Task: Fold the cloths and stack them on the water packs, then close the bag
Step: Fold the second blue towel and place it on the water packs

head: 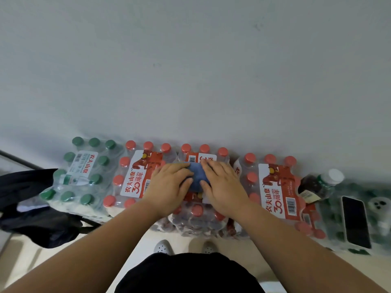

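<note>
A small folded blue cloth lies on top of the middle red-capped water pack. My left hand lies flat over its left side and my right hand over its right side, fingers straight and pressing down. Most of the cloth is hidden under the hands. A black bag lies slumped on the floor at the left, beside the green-capped water pack. I cannot tell whether the bag is open.
Shrink-wrapped water packs stand in a row against the white wall. On the right, a dark bottle with a white cap and a black phone lie on a pack. My feet stand close to the packs.
</note>
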